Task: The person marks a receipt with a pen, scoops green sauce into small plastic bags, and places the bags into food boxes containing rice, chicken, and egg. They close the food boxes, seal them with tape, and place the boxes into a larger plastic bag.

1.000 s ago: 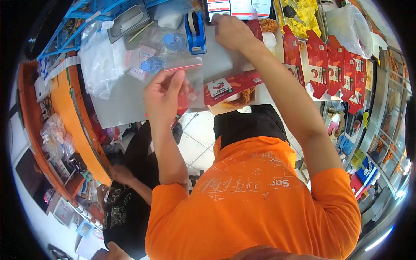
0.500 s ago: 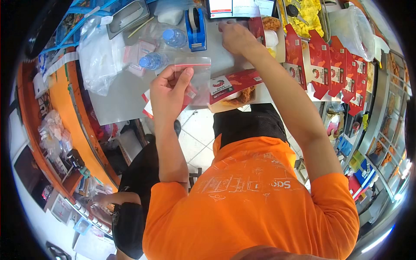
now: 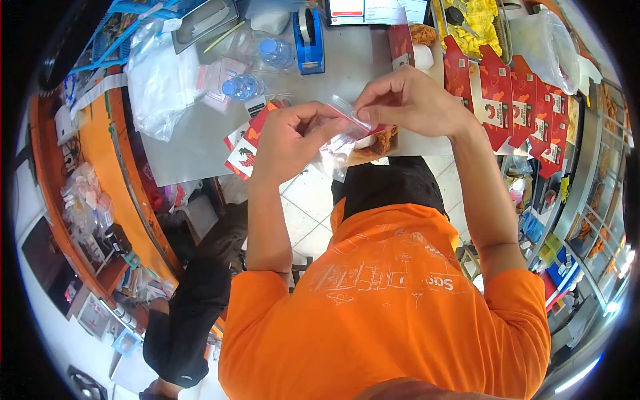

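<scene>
A small clear zip-lock bag (image 3: 335, 157) with a red stripe along its top hangs in front of my chest. My left hand (image 3: 290, 139) pinches its upper left part between thumb and fingers. At its top right edge, my right hand (image 3: 415, 103) has thumb and fingertips closed on the plastic. Behind and below my hands is an open food box with fried chicken (image 3: 385, 141), partly covered by the right hand. Red and white printed cards or packets (image 3: 248, 150) lie beside my left hand at the table edge.
Several red boxes (image 3: 495, 110) stand in a row on the right, near a tray of yellow food (image 3: 475, 30). A blue tape dispenser (image 3: 309, 50), water bottles (image 3: 243, 87), plastic bags (image 3: 157, 87) and a screen (image 3: 377, 12) surround the worktop. Another person's dark sleeve (image 3: 190, 307) is at lower left.
My right hand has come back from the far side of the table to the zip-lock bag. My left hand has shifted right, and the bag is now tilted. The other person's arm has moved.
</scene>
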The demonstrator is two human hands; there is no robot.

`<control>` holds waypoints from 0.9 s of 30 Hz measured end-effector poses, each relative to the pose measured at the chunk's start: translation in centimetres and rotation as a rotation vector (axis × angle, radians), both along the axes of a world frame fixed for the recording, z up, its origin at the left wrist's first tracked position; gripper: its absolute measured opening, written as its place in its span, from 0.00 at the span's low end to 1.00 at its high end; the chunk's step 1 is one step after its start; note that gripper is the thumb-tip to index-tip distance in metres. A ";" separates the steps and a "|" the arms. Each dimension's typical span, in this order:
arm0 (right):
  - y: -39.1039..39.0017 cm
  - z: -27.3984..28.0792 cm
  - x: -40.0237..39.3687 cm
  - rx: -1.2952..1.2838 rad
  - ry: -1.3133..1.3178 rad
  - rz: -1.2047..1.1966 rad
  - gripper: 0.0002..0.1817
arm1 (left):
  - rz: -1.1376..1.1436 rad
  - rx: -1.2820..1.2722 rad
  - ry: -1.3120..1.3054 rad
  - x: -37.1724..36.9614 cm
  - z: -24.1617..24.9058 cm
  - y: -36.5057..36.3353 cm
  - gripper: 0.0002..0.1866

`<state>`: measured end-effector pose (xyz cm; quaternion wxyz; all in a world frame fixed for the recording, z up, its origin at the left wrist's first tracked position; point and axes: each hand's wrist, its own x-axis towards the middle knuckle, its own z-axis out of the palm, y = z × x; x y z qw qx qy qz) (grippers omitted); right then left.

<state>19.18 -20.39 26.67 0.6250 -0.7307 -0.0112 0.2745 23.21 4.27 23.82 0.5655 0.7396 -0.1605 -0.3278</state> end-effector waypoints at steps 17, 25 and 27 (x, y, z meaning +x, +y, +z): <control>1.3 2.6 -7.1 -0.182 -0.060 -0.387 0.08 | 0.012 -0.154 -0.220 -4.8 1.8 -5.5 0.15; -0.2 2.3 -8.5 0.155 0.115 -0.490 0.05 | -0.048 -0.317 -0.052 -5.1 1.4 -6.8 0.12; 0.1 1.9 -8.9 -0.556 -0.325 -0.228 0.04 | -0.084 -0.122 -0.349 -5.3 1.4 -7.3 0.09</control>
